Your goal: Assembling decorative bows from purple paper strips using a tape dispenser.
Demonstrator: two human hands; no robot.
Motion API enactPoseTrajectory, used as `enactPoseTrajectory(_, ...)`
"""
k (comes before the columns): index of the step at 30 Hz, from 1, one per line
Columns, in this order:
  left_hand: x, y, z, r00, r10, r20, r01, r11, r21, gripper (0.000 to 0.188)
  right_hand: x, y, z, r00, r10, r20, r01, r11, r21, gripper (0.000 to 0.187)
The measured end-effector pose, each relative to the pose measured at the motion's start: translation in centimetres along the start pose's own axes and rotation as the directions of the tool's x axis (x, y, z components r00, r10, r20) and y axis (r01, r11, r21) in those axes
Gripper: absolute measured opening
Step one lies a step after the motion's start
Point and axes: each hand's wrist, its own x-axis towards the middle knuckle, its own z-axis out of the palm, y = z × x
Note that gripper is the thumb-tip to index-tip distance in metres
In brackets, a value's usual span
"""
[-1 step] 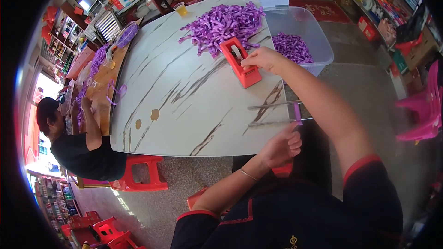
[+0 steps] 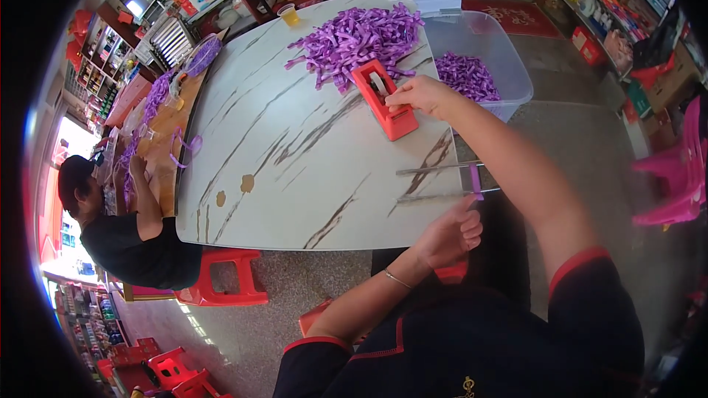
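Note:
A red tape dispenser [image 2: 398,125] with a pale roll in it stands on the marble-patterned table. Over it, my right hand [image 2: 424,96] is closed in a pinch, fingertips at the dispenser's top beside the roll; what lies between them is too small to make out. Two thin metal rods [image 2: 435,169] jut over the table's near right edge, and a purple ribbon strip [image 2: 475,180] spans them. My left hand [image 2: 453,234] is closed below the rods, its thumb and forefinger at the strip's near end.
Folded purple ribbon pieces lie in a heap [image 2: 361,37] behind the dispenser. To its right, a clear plastic bin [image 2: 520,77] holds more. A cup of yellow drink [image 2: 290,16] stands at the far edge. On the left, another person [image 2: 140,236] handles purple ribbon at a wooden table.

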Motion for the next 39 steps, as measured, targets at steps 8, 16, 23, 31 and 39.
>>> enactPoseTrajectory(8, -0.1, 0.2, -0.3, 1.0, 0.007, 0.027, -0.007, 1.0, 0.005, 0.033, -5.5, -3.4, 1.5, 0.996, 0.066, -0.053, -0.066, 0.998, -0.004, 0.02)
enactPoseTrajectory(16, 0.1, 0.1, 0.3, 1.0, -0.002, -0.001, 0.002, 0.999, 0.052, 0.021, -6.8, 3.6, 2.2, 0.92, -0.244, -0.305, 0.112, 0.914, -0.39, 0.018)
enactPoseTrajectory(23, -0.2, -0.1, -0.1, 1.0, 0.024, -0.011, -0.024, 0.998, 0.06, 0.024, -7.1, 2.4, 2.6, 0.809, -0.461, -0.364, 0.018, 0.639, -0.769, 0.014)
enactPoseTrajectory(31, -0.3, 0.1, -0.5, 0.999, 0.018, 0.036, -0.019, 1.0, 0.023, 0.031, -12.1, -0.3, -2.4, 0.994, -0.067, 0.09, 0.095, 0.93, -0.356, 0.023)
enactPoseTrajectory(39, 0.1, 0.1, -0.4, 0.999, 0.008, 0.048, -0.009, 1.0, 0.029, 0.031, -15.0, 1.9, -4.7, 0.945, 0.188, 0.267, -0.013, 0.84, -0.543, 0.026)
